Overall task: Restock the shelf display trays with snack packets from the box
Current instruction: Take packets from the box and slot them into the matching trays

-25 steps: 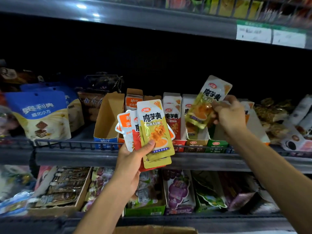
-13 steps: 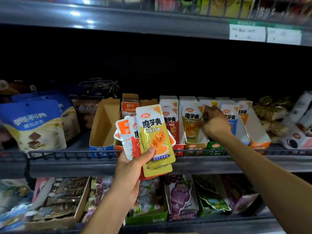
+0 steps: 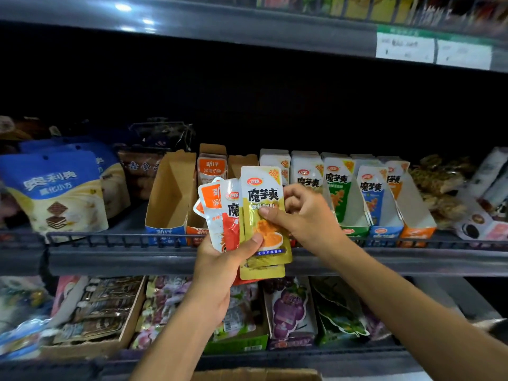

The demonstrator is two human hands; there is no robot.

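Observation:
My left hand (image 3: 220, 268) grips a fan of snack packets in front of the middle shelf: an orange-and-white one (image 3: 210, 199), a red one (image 3: 231, 224) and yellow ones. My right hand (image 3: 305, 215) pinches the front yellow packet (image 3: 262, 199) of that fan, thumb on its face. Behind them stand cardboard display trays in a row: an empty brown tray (image 3: 171, 188), a green tray (image 3: 354, 226), a blue tray (image 3: 384, 229) and an orange tray (image 3: 417, 221), each with upright packets. The top edge of a cardboard box (image 3: 255, 374) shows at the bottom.
A wire rail (image 3: 123, 237) runs along the shelf front. Blue cookie bags (image 3: 55, 188) stand at the left, loose snacks (image 3: 445, 185) at the right. The lower shelf holds a brown tray (image 3: 96, 314) and grape packets (image 3: 291, 309). Price tags (image 3: 431, 49) hang above.
My right hand put its yellow-green packet into a display tray, then came back left to the fan in my left hand and now pinches the front yellow packet.

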